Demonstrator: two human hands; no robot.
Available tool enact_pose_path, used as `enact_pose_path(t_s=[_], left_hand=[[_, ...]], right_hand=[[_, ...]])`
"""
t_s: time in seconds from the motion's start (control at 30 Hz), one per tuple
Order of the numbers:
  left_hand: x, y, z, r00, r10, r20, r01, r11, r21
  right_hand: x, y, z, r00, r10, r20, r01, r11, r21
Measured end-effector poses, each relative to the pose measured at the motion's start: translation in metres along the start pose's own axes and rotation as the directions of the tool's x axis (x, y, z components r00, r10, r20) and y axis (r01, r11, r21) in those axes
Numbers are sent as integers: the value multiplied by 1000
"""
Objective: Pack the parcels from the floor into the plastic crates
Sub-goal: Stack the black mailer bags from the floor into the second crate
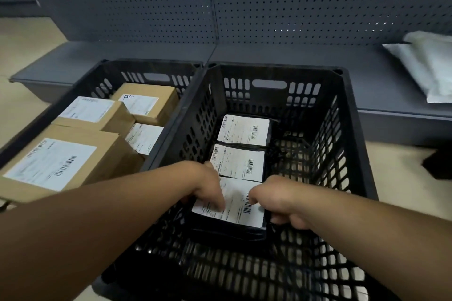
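Now a black labelled parcel (230,205) is being gripped at both ends — left hand (208,186) and right hand (276,199), fingers curled around it — at six o'clock inside the right black crate (354,110). If released unevenly, it could be tipped onto the neighbouring parcel (238,161) at twelve o'clock.

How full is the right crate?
Partly full: the right crate holds three black parcels along its left side; its mesh floor shows bare on the right.
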State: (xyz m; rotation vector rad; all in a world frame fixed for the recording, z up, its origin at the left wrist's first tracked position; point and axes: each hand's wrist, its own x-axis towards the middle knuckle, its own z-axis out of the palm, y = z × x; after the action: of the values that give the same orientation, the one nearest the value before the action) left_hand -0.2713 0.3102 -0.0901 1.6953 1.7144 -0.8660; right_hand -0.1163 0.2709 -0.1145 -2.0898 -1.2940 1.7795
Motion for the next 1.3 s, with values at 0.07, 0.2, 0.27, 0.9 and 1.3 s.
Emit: enact_pose_path(t_s=[0.07, 0.2, 0.27, 0.9, 1.3], left_hand=[[2, 2, 1, 999, 8, 38, -9, 999, 34], [0, 7, 6, 994, 38, 101, -59, 975, 213], [3, 9, 12, 989, 33, 143, -74, 953, 294], [49, 2, 77, 963, 89, -254, 44, 879, 475], [52, 2, 68, 977, 100, -190, -8, 901, 434]], right_hand=[[8, 4, 6, 1000, 28, -10, -28, 999, -16], [20, 10, 19, 998, 63, -16, -64, 996, -67], [26, 10, 25, 997, 74, -14, -75, 993, -92], [51, 4, 44, 999, 43, -18, -47, 963, -266], [33, -20, 15, 991, -20, 130, 115, 610, -784]])
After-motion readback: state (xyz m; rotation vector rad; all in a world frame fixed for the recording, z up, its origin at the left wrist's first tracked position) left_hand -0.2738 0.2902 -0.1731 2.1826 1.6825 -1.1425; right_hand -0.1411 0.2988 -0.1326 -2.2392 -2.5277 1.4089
